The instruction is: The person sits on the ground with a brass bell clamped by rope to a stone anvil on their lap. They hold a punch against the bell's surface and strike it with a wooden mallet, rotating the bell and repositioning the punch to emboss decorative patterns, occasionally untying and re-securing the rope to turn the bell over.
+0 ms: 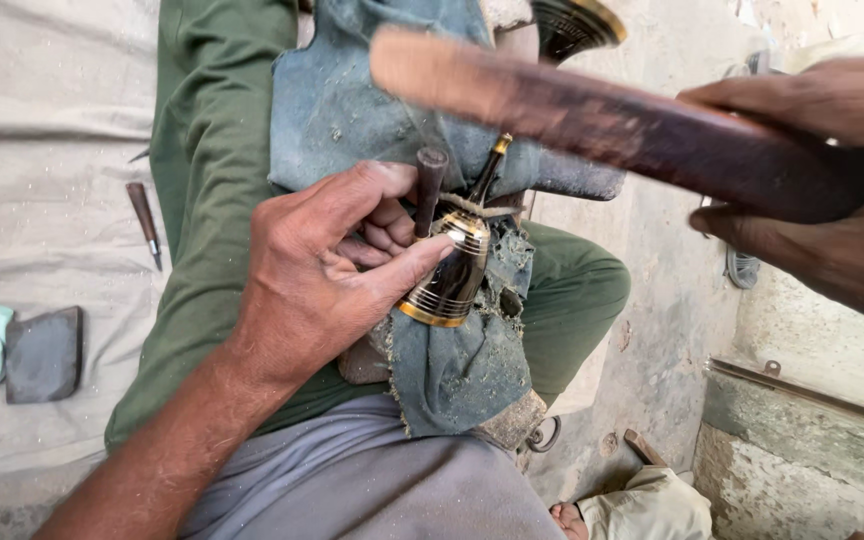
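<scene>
At frame centre, a bell-shaped metal piece [449, 275] lies on a cloth pad [457, 365] over the person's lap. The left hand [327, 270] is just left of it, holding a punch [429, 190] against its upper side. A wooden mallet [602, 120] crosses the upper right, held by the right hand [832, 180]. At left, a chisel [144, 222] and flat stone [44, 353] lie on the floor sheet [42, 150].

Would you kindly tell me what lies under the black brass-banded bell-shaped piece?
The black brass-banded bell-shaped piece rests on a worn blue-grey cloth draped over a block. The left hand covers its left side; the block's top is hidden.
</scene>
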`<state>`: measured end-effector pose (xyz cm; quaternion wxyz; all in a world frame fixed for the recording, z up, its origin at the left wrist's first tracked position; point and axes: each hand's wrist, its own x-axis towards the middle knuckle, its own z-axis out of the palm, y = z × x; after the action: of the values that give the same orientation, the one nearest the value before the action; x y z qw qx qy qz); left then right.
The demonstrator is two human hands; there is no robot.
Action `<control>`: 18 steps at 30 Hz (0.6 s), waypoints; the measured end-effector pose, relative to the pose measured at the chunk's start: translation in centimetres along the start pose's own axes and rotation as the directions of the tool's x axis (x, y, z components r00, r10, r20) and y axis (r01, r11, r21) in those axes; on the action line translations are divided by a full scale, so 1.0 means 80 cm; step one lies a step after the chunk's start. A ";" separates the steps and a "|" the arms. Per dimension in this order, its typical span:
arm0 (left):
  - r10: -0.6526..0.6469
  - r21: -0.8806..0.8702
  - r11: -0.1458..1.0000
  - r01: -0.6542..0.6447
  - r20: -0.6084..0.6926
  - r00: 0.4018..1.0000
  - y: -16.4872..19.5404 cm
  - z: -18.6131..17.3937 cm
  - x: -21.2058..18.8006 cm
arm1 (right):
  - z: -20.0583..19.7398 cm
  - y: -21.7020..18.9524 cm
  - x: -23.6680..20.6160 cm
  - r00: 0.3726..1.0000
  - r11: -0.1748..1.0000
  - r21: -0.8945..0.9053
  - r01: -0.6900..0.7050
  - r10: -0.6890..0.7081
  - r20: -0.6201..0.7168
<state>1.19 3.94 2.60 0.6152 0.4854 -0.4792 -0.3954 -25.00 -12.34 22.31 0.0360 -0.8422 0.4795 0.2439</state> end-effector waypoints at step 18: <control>0.137 0.130 0.953 -0.273 0.621 0.772 0.030 0.002 0.099 | 0.173 -0.053 -0.133 0.889 0.604 0.769 -0.210 0.446 -0.107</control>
<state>2.85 -3.11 6.56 0.4139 0.3408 -0.7400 -0.4062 -31.20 2.41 14.19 0.2573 -0.6760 0.6840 -0.0947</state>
